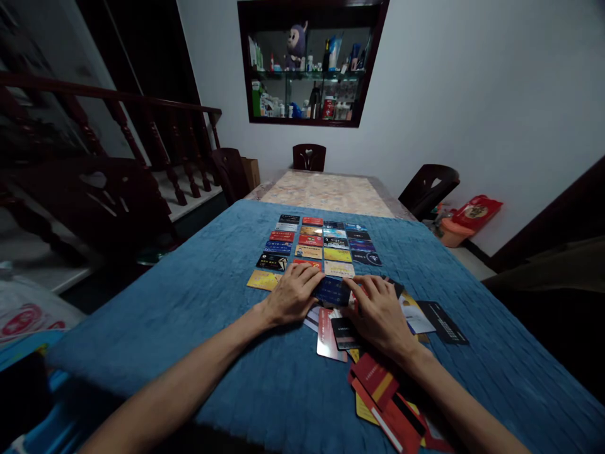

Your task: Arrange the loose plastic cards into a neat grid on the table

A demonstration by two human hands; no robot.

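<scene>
Two hands, left hand [293, 293] and right hand [378, 312], pinching dark blue card [332, 290], print unreadable

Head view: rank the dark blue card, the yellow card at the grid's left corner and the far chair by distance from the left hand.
1. Dark blue card, touching the left hand, between both hands.
2. Yellow card, just left.
3. Far chair, beyond the table's end.
</scene>
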